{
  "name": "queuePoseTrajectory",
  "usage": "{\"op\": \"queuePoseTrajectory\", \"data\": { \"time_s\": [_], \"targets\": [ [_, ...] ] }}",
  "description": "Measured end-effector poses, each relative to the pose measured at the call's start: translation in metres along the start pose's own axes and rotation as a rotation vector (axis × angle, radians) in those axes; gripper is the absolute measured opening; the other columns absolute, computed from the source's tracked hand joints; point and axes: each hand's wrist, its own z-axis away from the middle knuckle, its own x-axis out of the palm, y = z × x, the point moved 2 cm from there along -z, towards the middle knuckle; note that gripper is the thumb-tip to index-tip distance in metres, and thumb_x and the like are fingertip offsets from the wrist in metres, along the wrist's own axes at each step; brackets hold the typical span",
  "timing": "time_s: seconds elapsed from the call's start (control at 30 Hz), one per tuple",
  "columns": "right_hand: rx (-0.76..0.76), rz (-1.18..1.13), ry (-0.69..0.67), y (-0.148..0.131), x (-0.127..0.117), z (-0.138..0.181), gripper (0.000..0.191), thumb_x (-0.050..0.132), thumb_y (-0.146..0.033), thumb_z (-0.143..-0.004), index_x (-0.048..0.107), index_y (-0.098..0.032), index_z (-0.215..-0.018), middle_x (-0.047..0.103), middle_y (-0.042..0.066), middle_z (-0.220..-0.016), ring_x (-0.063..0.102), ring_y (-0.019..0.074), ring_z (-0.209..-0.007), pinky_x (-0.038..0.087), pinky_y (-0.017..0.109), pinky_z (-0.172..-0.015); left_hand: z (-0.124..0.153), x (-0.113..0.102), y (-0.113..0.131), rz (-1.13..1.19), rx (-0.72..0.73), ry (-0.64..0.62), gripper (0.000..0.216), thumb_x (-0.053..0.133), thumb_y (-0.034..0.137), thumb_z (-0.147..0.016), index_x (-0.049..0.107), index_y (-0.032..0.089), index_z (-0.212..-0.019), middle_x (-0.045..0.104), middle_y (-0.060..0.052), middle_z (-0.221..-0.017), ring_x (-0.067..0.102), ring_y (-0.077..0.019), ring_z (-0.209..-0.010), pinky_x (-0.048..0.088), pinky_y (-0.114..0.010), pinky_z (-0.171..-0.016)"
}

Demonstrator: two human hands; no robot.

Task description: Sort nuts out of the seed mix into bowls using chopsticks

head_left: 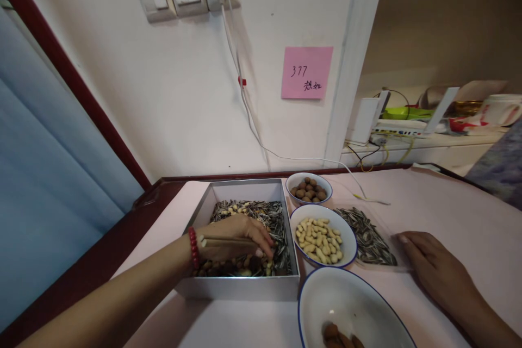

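Observation:
My left hand (238,234) reaches into a grey box (244,289), its fingers closed around a pair of wooden chopsticks (228,241). Their tips are hidden below the fingers. Striped sunflower seeds (281,253) fill the box, mixed with peanuts and round brown nuts. At the right, my right hand (434,263) grips the near edge of a clear shallow tray (403,268) of sunflower seeds; its thumb lies on the rim. Between the hands stand a bowl of peanuts (320,240) and, behind it, a small bowl (289,193) of round brown nuts.
A larger white bowl (346,293) with a few brown nuts stands at the near edge of view. A white cable (293,159) runs down the wall onto the pink table cover (440,201). A white router (397,126) sits on a shelf behind; a blue curtain (53,136) hangs left.

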Motion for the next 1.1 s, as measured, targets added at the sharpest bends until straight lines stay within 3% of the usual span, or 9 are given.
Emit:
{"op": "queuePoseTrajectory", "data": {
  "time_s": [0.27, 0.43, 0.73, 0.93, 1.1],
  "targets": [
    [-0.010, 0.004, 0.008, 0.002, 0.000, 0.000, 0.055, 0.041, -0.067, -0.087, 0.073, -0.023, -0.086, 0.073, 0.010, -0.105, 0.067, 0.0313, -0.102, 0.055, 0.049, -0.098, 0.002, 0.007, -0.010, 0.041, -0.066, 0.007, 0.030, 0.073, 0.055, -0.094, 0.086, 0.031, -0.106, 0.078, -0.006, -0.120, 0.075, -0.0198, -0.093, 0.057, -0.026, -0.080],
    [-0.014, 0.009, 0.009, 0.005, 0.002, -0.001, 0.054, 0.042, -0.067, -0.089, 0.073, -0.023, -0.087, 0.073, 0.010, -0.107, 0.068, 0.0306, -0.102, 0.056, 0.049, -0.098, -0.001, 0.009, -0.013, 0.022, -0.055, -0.015, 0.021, 0.074, 0.047, -0.095, 0.086, 0.031, -0.102, 0.079, -0.005, -0.120, 0.074, -0.0207, -0.101, 0.056, -0.029, -0.091],
    [-0.022, 0.010, -0.002, 0.008, 0.002, 0.000, 0.055, 0.041, -0.067, -0.090, 0.073, -0.022, -0.089, 0.071, 0.011, -0.107, 0.067, 0.0320, -0.103, 0.055, 0.051, -0.098, -0.003, 0.006, 0.004, -0.007, -0.061, 0.023, 0.019, 0.068, 0.030, -0.099, 0.084, 0.024, -0.109, 0.080, -0.009, -0.116, 0.075, -0.0234, -0.107, 0.056, -0.035, -0.096],
    [-0.018, 0.009, -0.003, 0.007, 0.002, 0.000, 0.056, 0.040, -0.068, -0.089, 0.073, -0.023, -0.089, 0.071, 0.011, -0.108, 0.067, 0.0324, -0.104, 0.055, 0.053, -0.099, 0.000, -0.003, 0.013, 0.020, -0.002, 0.064, 0.024, 0.066, 0.038, -0.101, 0.083, 0.022, -0.110, 0.080, -0.011, -0.115, 0.074, -0.0242, -0.110, 0.056, -0.036, -0.100],
    [-0.018, 0.005, -0.010, 0.005, 0.002, 0.000, 0.056, 0.039, -0.068, -0.089, 0.072, -0.022, -0.089, 0.071, 0.011, -0.107, 0.066, 0.0318, -0.105, 0.054, 0.052, -0.102, 0.004, -0.007, 0.012, 0.007, 0.016, 0.035, 0.029, 0.066, 0.043, -0.102, 0.085, 0.022, -0.109, 0.079, -0.013, -0.118, 0.075, -0.0241, -0.107, 0.057, -0.032, -0.094]
  ]
}}
